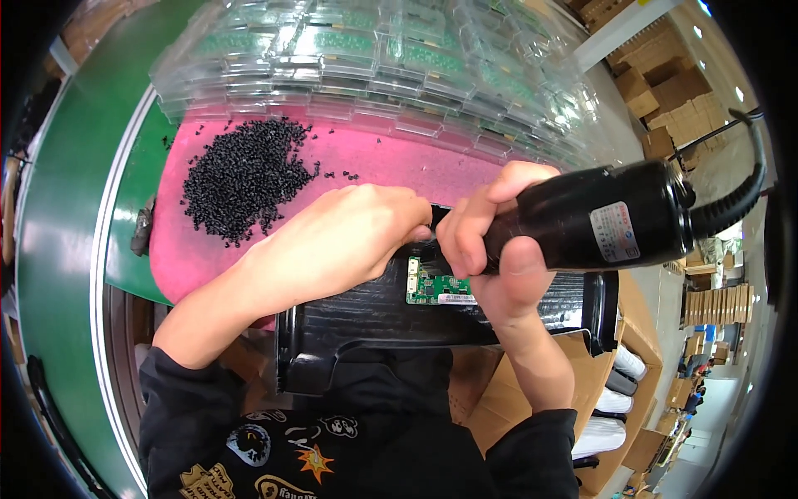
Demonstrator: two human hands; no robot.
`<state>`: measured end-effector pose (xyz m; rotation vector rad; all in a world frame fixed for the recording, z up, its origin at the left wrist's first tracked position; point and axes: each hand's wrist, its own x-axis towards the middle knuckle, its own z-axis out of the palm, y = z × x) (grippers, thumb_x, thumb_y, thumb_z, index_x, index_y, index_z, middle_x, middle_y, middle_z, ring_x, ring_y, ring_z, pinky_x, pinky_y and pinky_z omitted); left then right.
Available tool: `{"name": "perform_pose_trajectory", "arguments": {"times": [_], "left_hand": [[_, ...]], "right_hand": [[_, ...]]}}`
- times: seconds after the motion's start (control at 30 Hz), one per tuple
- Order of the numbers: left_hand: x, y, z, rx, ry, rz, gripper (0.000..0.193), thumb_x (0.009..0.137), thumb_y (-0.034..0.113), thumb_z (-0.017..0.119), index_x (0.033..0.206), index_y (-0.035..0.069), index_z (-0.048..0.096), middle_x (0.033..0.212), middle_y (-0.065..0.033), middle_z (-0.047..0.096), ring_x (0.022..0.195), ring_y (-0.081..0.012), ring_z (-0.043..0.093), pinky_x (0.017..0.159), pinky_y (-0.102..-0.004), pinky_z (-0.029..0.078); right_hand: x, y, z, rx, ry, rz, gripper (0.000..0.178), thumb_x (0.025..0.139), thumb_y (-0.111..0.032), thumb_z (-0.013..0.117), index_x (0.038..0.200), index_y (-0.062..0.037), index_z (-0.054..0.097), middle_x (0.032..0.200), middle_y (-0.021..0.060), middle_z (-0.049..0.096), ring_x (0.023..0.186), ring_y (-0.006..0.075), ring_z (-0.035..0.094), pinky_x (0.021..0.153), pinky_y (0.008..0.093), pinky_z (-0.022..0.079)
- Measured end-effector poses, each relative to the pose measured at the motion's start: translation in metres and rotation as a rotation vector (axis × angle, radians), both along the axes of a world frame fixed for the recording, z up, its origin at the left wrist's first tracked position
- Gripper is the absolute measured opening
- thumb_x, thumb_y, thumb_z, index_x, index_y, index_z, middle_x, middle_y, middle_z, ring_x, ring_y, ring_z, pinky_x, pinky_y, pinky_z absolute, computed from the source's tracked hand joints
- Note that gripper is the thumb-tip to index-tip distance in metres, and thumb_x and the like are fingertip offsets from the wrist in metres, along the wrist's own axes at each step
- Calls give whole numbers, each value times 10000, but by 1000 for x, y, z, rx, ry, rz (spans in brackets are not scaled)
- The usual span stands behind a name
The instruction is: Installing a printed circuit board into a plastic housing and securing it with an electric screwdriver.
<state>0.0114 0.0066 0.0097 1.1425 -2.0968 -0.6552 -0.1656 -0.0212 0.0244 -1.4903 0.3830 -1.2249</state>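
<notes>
The green circuit board (428, 289) lies on the black panel (357, 320), near the panel's middle, and the right hand (511, 291) covers a part of it. This hand grasps the electric screwdriver (573, 220), whose body is above the panel's right half; its tip is hidden from me. The left hand (357, 237) is over the panel's far edge, with fingers curled; whether they pinch something, I cannot tell. In my judgement, the step in hand is screwdriver work close to the board, and the next move calls for a steady tool and an unmoving panel. Beyond the panel, to its left, many black screws (245, 179) lie heaped on a pink mat (416, 158). Farther beyond the panel stand stacked clear trays (357, 71).
</notes>
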Motion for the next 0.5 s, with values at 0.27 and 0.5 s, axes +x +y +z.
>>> {"name": "perform_pose_trajectory", "arguments": {"times": [0.27,0.5], "left_hand": [[-1,3,-8,-51,-27,-219,161,886,160,673,918,6,640,756,-148,601,749,-370,622,646,-461,488],[-3,3,-2,-158,73,-256,207,837,176,734,836,-5,634,702,-113,574,675,-324,614,587,-420,483]], "right_hand": [[-23,8,18,-24,-214,81,526,940,-615,534,1122,-133,432,585,-40,445,442,94,401,499,283,357],[-35,16,36,-105,-390,185,609,890,-638,609,1196,-152,406,687,18,555,491,155,508,586,334,449]]}}
